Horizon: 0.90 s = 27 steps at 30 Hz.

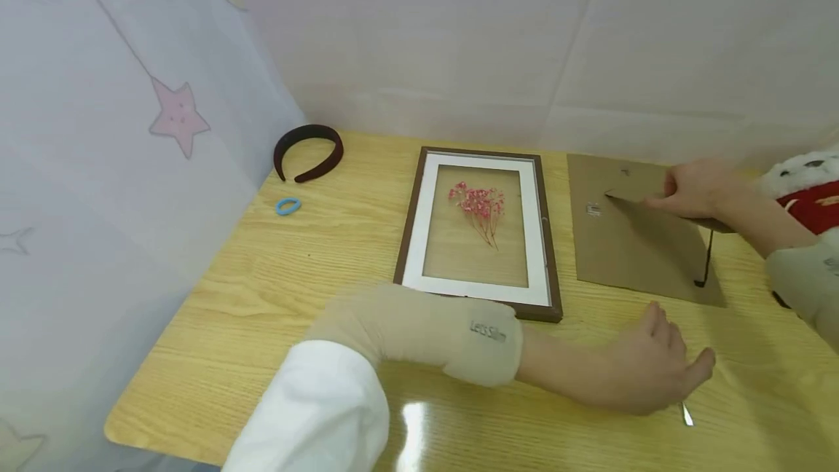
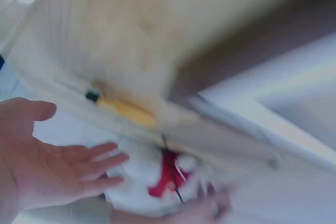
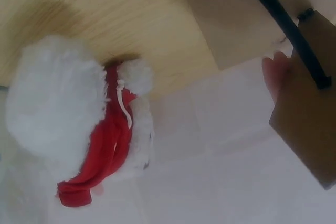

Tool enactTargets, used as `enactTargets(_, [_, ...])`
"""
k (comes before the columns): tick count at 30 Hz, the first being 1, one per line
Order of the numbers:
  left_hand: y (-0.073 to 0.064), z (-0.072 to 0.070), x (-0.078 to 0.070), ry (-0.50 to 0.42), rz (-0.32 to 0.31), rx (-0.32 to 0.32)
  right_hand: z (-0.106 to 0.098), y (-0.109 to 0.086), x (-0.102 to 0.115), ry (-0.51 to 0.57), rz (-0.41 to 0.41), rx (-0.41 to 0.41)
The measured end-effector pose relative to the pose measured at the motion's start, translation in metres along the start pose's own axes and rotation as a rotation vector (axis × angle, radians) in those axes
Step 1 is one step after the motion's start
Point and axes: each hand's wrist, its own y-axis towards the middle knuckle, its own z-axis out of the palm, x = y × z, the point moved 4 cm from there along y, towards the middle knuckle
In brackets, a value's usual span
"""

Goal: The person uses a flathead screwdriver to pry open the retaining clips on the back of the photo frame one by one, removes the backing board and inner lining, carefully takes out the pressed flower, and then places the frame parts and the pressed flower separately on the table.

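My right hand (image 1: 704, 188) grips the brown stand leg (image 3: 310, 114) of a picture frame's backing board (image 1: 629, 246), lifting the leg away from the board. A black ribbon (image 3: 289, 30) joins leg and board. In the right wrist view, only fingertips (image 3: 275, 74) show at the leg's edge. My left hand (image 1: 645, 366) is over the table in front of the board, fingers spread and holding nothing. Near it lies a yellow-handled tool (image 2: 126, 111), mostly hidden under the hand in the head view, where its metal tip (image 1: 687, 415) shows.
Left of the board lies a brown picture frame (image 1: 550, 268) with a white mat and pink dried flowers (image 1: 481, 206). A dark headband (image 1: 308, 130) and a blue ring (image 1: 288, 206) are at the back left. A white plush toy (image 3: 58, 98) in red clothing sits at the right.
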Motion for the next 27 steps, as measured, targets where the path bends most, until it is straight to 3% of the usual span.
enactTargets(3, [-0.029,0.006,0.037,-0.099,-0.075,0.112,0.008,0.001,0.004,0.029,0.005,0.003])
enactTargets(6, [-0.059,0.027,0.077,-0.177,-0.203,0.232,0.015,-0.003,0.005,0.036,0.011,0.016])
enactTargets(8, [-0.077,0.049,0.103,-0.195,-0.301,0.265,0.020,-0.005,0.007,0.032,0.017,0.036])
enactTargets(9, [-0.080,0.071,0.115,-0.210,-0.355,0.270,0.021,-0.006,0.008,0.027,0.019,0.051])
enactTargets(10, [-0.089,0.083,0.126,-0.224,-0.400,0.271,0.023,-0.005,0.009,0.023,0.013,0.062])
enactTargets(15, [-0.119,0.140,0.176,-0.292,-0.565,0.344,0.022,0.007,0.030,0.068,0.001,0.071])
enactTargets(16, [-0.129,0.140,0.186,-0.306,-0.588,0.343,0.019,0.010,0.038,0.089,-0.006,0.050])
enactTargets(20, [-0.145,0.167,0.220,-0.379,-0.741,0.302,0.004,0.020,0.092,0.150,-0.050,-0.055])
enactTargets(24, [-0.157,0.188,0.249,-0.421,-0.854,0.296,0.008,0.024,0.161,0.205,-0.084,-0.013])
enactTargets(27, [-0.161,0.204,0.260,-0.500,-0.923,0.310,0.022,0.027,0.204,0.201,-0.096,0.053])
